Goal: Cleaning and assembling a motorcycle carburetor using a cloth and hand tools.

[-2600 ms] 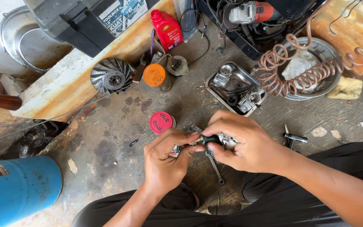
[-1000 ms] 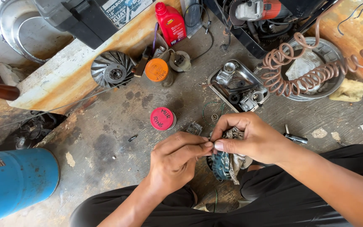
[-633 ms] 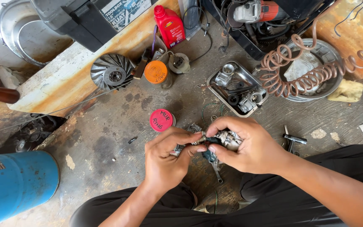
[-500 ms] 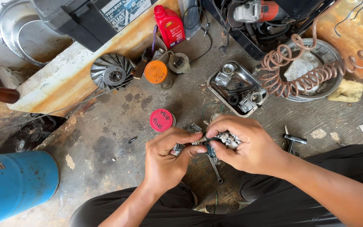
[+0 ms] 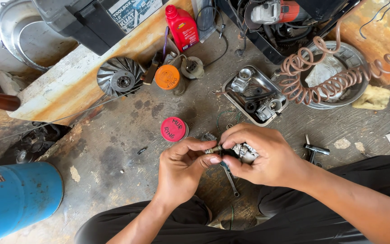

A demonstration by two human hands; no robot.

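Note:
My left hand and my right hand meet low in the middle of the view, over the stained concrete floor. Between the fingertips of both sits a small brass-coloured fitting. In the right palm I cradle a grey metal engine part, mostly hidden by the fingers. A thin metal tool lies on the floor just under the hands, pointing toward my knees.
A red-lidded jar stands just beyond the hands, an orange-lidded jar and a finned metal fan wheel farther back. A metal tray of parts, a coiled hose, a red bottle, a blue cylinder at left.
The hands lifted the part toward my lap a second ago, then came back down over the floor. The fingertips now pinch the small fitting between them.

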